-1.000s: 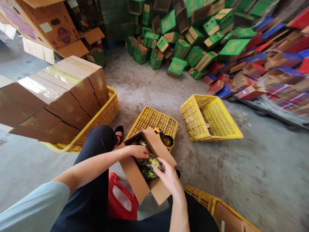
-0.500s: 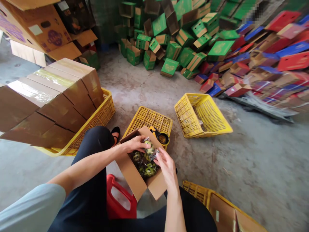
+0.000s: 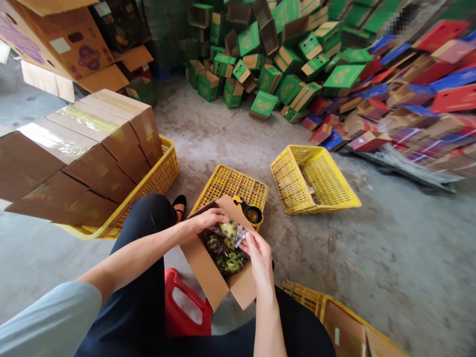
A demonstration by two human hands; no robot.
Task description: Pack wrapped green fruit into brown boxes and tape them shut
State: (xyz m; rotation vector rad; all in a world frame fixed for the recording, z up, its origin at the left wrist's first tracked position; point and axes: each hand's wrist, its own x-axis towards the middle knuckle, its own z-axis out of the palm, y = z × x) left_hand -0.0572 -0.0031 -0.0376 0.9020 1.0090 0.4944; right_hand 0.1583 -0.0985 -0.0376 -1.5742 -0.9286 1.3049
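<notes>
An open cardboard box [image 3: 204, 267] stands between my knees, with several clear-wrapped, green, dark-spotted fruits [image 3: 226, 261] inside. Over its far part, a clear plastic bag [image 3: 229, 230] with a similar yellowish-green piece in it is stretched between my hands. My left hand [image 3: 208, 219] is closed on the bag's left end, thumb on top. The fingers of my right hand [image 3: 259, 252] pinch its right end. Just beyond the box, a tape dispenser [image 3: 247, 209], yellow and black, lies on an upturned yellow crate [image 3: 238, 183].
Taped cartons [image 3: 92, 144] fill a yellow crate [image 3: 163, 166] on the left. Another yellow crate [image 3: 316, 181] lies tilted ahead right, and one with cardboard [image 3: 344, 322] sits at lower right. A red plastic stool [image 3: 186, 307] is below me. Green boxes [image 3: 264, 104] and red-blue boxes [image 3: 372, 139] are heaped behind.
The plastic bag is now drawn out flatter between my hands, its right end showing. My left hand has shifted slightly left on it. The view has moved a little.
</notes>
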